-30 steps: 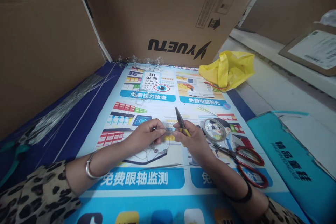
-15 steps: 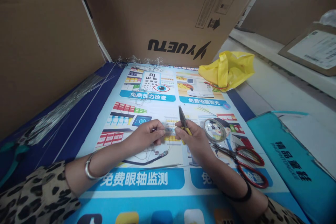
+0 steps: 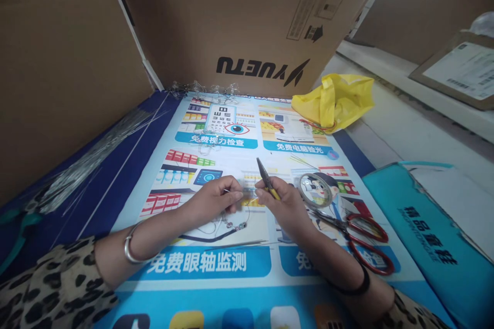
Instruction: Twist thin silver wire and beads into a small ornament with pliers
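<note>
My left hand (image 3: 224, 196) is closed in a pinch on a thin wire, left of the sheet's middle. From between my hands the wire runs down to a small cluster of beads (image 3: 233, 225) hanging just above the printed sheet. My right hand (image 3: 280, 199) is wrapped round small pliers (image 3: 266, 175) with yellow handles, their dark jaws pointing up and left. Its thumb and forefinger are pressed together near the wire's other side; whether they hold the wire is too small to tell.
Red-handled scissors (image 3: 368, 241) and a tape roll (image 3: 315, 189) lie right of my right hand. A yellow bag (image 3: 334, 103) is behind. Wires (image 3: 88, 164) and teal pliers (image 3: 23, 231) lie left. Cardboard (image 3: 231, 20) stands at the back; a teal box (image 3: 428, 231) is at right.
The pliers in my right hand have tilted further left, and that hand has turned slightly. My left hand has hardly moved; the beads have shifted a little.
</note>
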`<action>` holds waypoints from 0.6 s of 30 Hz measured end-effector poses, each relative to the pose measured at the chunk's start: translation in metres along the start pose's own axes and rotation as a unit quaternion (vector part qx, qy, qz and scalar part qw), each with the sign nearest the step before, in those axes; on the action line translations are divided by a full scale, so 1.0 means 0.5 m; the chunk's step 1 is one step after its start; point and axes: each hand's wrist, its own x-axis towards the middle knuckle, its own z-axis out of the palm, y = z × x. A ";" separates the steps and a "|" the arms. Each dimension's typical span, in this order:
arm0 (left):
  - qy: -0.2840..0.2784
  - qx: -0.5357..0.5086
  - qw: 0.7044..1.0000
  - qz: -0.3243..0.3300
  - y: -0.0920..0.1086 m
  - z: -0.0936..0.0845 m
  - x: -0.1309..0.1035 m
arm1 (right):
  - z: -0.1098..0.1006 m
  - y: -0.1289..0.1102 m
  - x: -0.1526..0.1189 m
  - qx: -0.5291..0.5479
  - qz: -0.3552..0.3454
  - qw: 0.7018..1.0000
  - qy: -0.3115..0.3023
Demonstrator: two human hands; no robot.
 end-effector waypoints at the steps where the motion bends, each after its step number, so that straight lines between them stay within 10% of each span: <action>1: 0.000 0.001 1.000 -0.001 0.001 0.000 0.000 | 0.000 0.001 0.000 0.000 -0.002 1.000 -0.001; 18: 0.076 0.074 0.993 0.045 0.001 0.011 -0.006 | 0.014 -0.010 -0.012 -0.014 0.022 0.999 0.024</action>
